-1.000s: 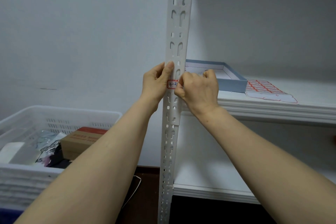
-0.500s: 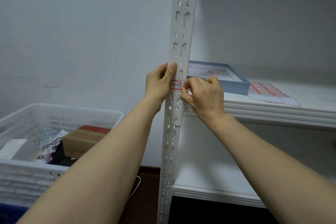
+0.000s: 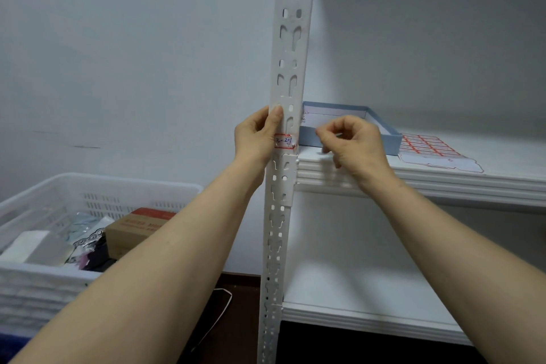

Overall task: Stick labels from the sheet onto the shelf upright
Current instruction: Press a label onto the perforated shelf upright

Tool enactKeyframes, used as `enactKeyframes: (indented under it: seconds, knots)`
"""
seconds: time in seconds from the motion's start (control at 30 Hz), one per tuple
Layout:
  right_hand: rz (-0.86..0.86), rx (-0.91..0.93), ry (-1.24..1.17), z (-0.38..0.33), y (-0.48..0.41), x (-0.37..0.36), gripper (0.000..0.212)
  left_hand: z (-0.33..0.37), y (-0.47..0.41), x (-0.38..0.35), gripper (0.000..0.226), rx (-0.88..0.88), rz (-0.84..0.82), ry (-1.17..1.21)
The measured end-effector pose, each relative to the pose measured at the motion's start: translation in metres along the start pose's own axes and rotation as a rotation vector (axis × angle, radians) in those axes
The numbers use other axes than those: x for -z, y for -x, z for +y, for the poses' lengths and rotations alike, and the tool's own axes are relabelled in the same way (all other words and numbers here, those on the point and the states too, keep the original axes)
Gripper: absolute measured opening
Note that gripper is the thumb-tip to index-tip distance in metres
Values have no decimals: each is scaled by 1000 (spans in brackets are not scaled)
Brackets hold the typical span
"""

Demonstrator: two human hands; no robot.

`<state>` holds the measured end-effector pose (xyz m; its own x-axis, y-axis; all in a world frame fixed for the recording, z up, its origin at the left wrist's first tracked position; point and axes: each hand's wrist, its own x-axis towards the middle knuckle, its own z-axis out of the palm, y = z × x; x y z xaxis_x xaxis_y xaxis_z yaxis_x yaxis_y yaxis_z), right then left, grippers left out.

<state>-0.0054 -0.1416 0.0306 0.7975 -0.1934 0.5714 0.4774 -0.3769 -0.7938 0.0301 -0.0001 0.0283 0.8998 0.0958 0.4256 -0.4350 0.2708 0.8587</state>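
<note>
The white slotted shelf upright (image 3: 291, 47) rises through the middle of the view. A red-bordered label (image 3: 284, 141) with handwriting is stuck on its front, just above the upper shelf joint. My left hand (image 3: 255, 137) grips the upright from the left, thumb pressed on its front just above the label. My right hand (image 3: 354, 142) hovers to the right of the upright, clear of the label, fingers loosely curled with nothing in them. The label sheet (image 3: 428, 146), with several red-bordered labels, lies on the upper shelf (image 3: 443, 180) further right.
A shallow blue box (image 3: 387, 134) sits on the upper shelf behind my right hand. The lower shelf board (image 3: 354, 289) is below. At the left stands a white plastic crate (image 3: 97, 186) with a cardboard box (image 3: 133, 227) and packets. The floor is dark.
My right hand has let go of the label and drawn back to the right. The label now stays on the upright. My left hand keeps its grip.
</note>
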Motion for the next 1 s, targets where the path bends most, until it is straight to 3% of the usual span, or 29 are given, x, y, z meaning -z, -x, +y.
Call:
enactKeyframes:
  seconds: [0.1,0.3,0.43,0.6,0.77,1.0]
  knots:
    - [-89,80,135,2,5,-5,27,1,-1,1,17,15,8,-23]
    - [-100,156,299,7,5,-20,27,2,-2,5,15,23,-24,-73]
    - [-73,252,513,5,9,-24,7,2,-2,6,14,22,-37,-71]
    - [-2,301,684,4,8,-30,15,3,-2,7,14,20,-45,-61]
    - [-34,391,833,0,6,-30,20,5,-1,7,17,8,-57,-69]
    - [-115,319,998,-8,0,-38,20,7,-1,8,18,12,-66,-88]
